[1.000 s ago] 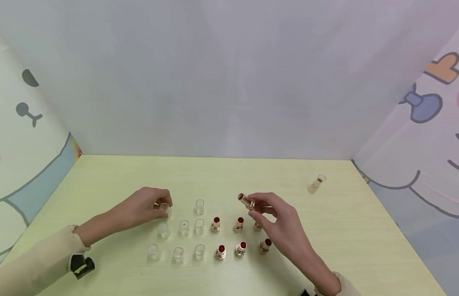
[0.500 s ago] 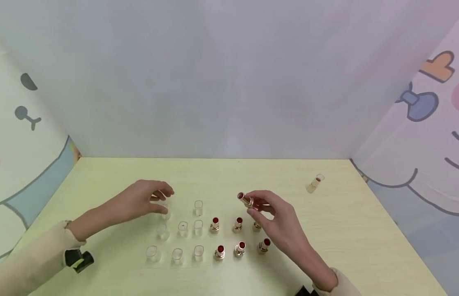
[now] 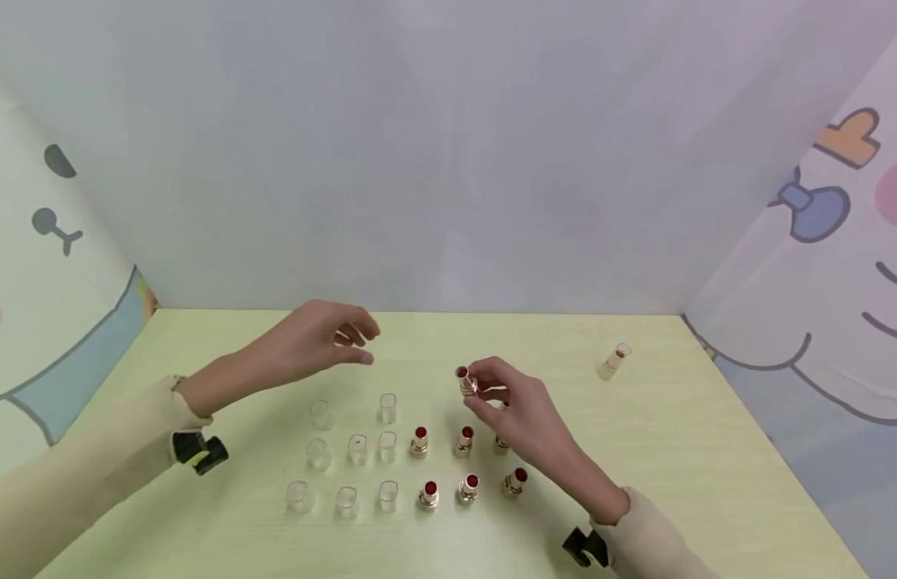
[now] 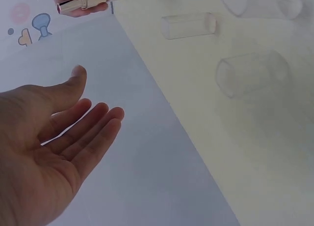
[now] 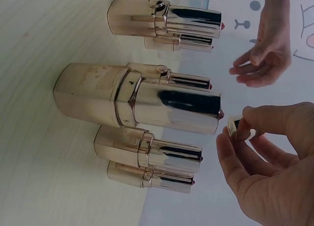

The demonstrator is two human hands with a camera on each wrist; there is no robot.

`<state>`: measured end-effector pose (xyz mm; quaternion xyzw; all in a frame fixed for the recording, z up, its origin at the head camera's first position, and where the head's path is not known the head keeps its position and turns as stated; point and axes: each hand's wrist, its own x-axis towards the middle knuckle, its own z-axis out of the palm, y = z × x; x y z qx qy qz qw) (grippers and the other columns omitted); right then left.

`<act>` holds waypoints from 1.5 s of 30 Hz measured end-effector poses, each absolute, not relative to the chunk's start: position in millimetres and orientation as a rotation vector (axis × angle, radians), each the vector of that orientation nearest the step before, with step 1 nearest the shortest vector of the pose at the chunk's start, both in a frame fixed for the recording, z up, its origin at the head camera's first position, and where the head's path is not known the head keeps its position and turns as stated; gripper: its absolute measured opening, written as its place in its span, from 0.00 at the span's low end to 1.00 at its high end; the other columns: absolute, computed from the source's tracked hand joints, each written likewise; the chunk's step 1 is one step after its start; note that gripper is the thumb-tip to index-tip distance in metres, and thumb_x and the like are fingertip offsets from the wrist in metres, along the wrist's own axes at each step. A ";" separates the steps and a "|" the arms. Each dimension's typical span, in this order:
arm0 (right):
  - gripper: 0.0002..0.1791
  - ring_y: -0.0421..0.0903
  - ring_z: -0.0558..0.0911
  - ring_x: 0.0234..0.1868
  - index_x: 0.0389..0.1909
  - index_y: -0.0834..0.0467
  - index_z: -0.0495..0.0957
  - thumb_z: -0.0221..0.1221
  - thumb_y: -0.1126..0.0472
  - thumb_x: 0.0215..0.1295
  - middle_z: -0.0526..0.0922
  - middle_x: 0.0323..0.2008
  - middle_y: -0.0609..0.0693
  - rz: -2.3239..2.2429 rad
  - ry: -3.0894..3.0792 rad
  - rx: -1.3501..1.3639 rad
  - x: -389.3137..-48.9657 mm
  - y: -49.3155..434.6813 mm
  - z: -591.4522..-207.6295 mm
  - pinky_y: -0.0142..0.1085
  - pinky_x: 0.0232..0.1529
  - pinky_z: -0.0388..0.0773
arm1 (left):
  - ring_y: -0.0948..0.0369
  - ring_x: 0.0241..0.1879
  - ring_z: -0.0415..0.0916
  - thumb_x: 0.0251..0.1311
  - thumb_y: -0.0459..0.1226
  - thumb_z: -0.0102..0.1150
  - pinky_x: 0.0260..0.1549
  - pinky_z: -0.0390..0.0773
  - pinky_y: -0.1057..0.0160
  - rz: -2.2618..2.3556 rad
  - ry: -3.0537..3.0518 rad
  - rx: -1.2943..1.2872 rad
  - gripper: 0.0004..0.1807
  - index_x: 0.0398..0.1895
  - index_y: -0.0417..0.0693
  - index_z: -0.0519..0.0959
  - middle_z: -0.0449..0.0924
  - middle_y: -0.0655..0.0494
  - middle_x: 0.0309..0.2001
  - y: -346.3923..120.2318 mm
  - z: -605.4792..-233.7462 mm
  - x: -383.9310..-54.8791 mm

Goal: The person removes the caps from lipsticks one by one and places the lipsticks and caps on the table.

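Between thumb and fingers, my right hand pinches an uncapped gold lipstick with a red tip, raised over the table. The left wrist view also shows this gold lipstick at the top. My left hand is in the air with fingers loosely bent and thumb apart, holding nothing. Below it stands a clear cap, one of several clear caps in rows at the left. Several uncapped lipsticks stand in rows on the right, such as this lipstick; one is partly hidden behind my right hand.
A lipstick under a clear cover stands alone at the back right of the pale wooden table. Behind the table rises a grey-white backdrop. Cartoon-printed panels flank both sides.
My left hand has let go of the back-left clear cap, then risen and moved right, away from it. My right hand has shifted slightly left and up, and its lipstick is more upright.
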<state>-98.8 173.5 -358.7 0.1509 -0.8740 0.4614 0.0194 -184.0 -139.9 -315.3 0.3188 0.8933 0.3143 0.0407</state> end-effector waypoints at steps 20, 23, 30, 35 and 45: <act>0.13 0.45 0.87 0.47 0.46 0.55 0.81 0.71 0.67 0.64 0.88 0.44 0.48 1.135 -3.064 0.560 -128.1 157.4 -363.1 0.41 0.52 0.86 | 0.60 0.48 0.88 0.64 0.39 0.73 0.48 0.87 0.61 1.063 2.560 1.057 0.13 0.50 0.48 0.85 0.88 0.55 0.46 -35.3 -283.2 -238.7; 0.12 0.43 0.85 0.43 0.42 0.56 0.81 0.72 0.69 0.62 0.87 0.39 0.47 1.072 -3.093 0.618 -132.0 156.4 -362.3 0.38 0.48 0.85 | 0.61 0.48 0.88 0.64 0.39 0.73 0.47 0.86 0.63 1.043 2.550 1.094 0.12 0.49 0.48 0.85 0.88 0.56 0.45 -19.4 -283.4 -245.0; 0.12 0.41 0.79 0.35 0.36 0.56 0.81 0.73 0.71 0.57 0.83 0.32 0.47 0.952 -3.159 0.708 -138.7 155.4 -363.2 0.34 0.41 0.79 | 0.62 0.48 0.86 0.64 0.39 0.73 0.46 0.85 0.66 0.968 2.515 1.203 0.12 0.48 0.47 0.85 0.88 0.56 0.46 14.2 -292.8 -250.7; 0.13 0.42 0.76 0.32 0.34 0.56 0.80 0.73 0.73 0.54 0.80 0.28 0.46 0.927 -3.204 0.730 -140.0 153.0 -363.1 0.33 0.37 0.76 | 0.62 0.48 0.85 0.65 0.39 0.72 0.46 0.84 0.68 0.894 2.499 1.232 0.12 0.49 0.46 0.85 0.88 0.55 0.46 27.7 -299.6 -246.6; 0.14 0.42 0.75 0.31 0.33 0.56 0.80 0.75 0.72 0.54 0.79 0.28 0.46 0.817 -3.267 0.750 -137.9 149.4 -362.7 0.34 0.36 0.76 | 0.61 0.49 0.84 0.66 0.38 0.71 0.47 0.83 0.67 0.899 2.481 1.215 0.13 0.50 0.46 0.85 0.87 0.54 0.47 37.2 -302.2 -245.9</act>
